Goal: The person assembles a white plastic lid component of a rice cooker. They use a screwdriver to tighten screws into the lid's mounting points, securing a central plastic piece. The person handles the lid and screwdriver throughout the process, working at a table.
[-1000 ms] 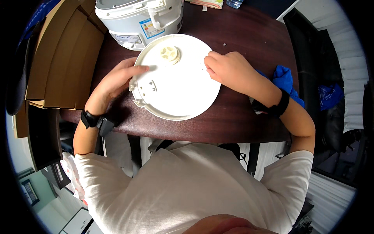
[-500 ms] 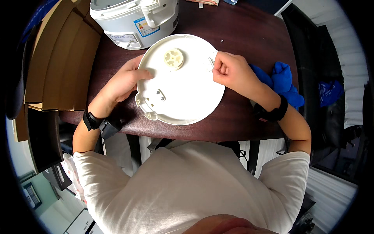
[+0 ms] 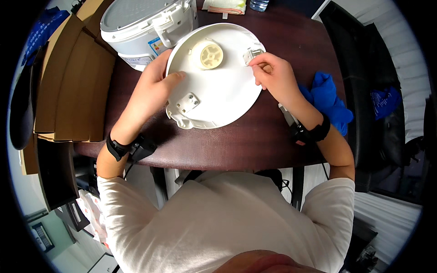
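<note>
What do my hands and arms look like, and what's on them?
Your left hand and right hand are gloveless. There's a black left wrist strap with a dark, boxy device, plus a black right wrist strap. Your off-white sleeves are short.

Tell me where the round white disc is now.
In the head view, the round white disc is above centre, between the left hand and right hand, beside the white cooker at upper left.

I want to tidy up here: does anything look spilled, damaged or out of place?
Nothing looks spilled or clearly damaged. The blue cloth looks untidy, bunched up near the right edge of the table instead of lying flat. The white round cover tilts, but the left hand grips it.
</note>
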`<state>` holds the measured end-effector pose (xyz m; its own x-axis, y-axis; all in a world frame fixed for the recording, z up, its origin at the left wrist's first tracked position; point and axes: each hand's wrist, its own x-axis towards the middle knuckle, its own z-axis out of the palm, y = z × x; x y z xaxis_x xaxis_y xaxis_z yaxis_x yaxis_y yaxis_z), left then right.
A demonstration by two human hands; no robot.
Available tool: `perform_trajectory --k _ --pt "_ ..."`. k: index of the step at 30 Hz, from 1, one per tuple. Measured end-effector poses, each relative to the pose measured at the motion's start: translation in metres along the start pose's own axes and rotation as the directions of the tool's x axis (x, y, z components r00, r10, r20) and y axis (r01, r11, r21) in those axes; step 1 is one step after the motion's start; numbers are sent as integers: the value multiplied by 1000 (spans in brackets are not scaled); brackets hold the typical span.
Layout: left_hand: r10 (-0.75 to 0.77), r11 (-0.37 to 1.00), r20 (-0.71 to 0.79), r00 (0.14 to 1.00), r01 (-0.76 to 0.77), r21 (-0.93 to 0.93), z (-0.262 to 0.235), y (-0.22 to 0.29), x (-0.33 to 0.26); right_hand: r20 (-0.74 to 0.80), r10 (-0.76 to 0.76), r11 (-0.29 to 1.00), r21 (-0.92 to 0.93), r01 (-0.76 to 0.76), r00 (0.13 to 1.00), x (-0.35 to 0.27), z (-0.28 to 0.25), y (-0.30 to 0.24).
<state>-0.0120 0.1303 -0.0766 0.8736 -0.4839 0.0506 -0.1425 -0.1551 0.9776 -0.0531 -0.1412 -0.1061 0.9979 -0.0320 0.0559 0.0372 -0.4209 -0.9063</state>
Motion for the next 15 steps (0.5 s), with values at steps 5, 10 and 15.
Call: perform_trajectory --k 5,10,15 --pt "82 990 -27 996 -78 118 6 0 8 -154 -304 939 -213 269 940 11 6 2" --pt "125 979 -49 991 -116 166 12 4 5 -166 -420 866 -368 339 892 20 4 -1" --pt "182 951 -26 983 -169 258 16 14 5 -174 -423 849 -420 321 889 22 2 -5"
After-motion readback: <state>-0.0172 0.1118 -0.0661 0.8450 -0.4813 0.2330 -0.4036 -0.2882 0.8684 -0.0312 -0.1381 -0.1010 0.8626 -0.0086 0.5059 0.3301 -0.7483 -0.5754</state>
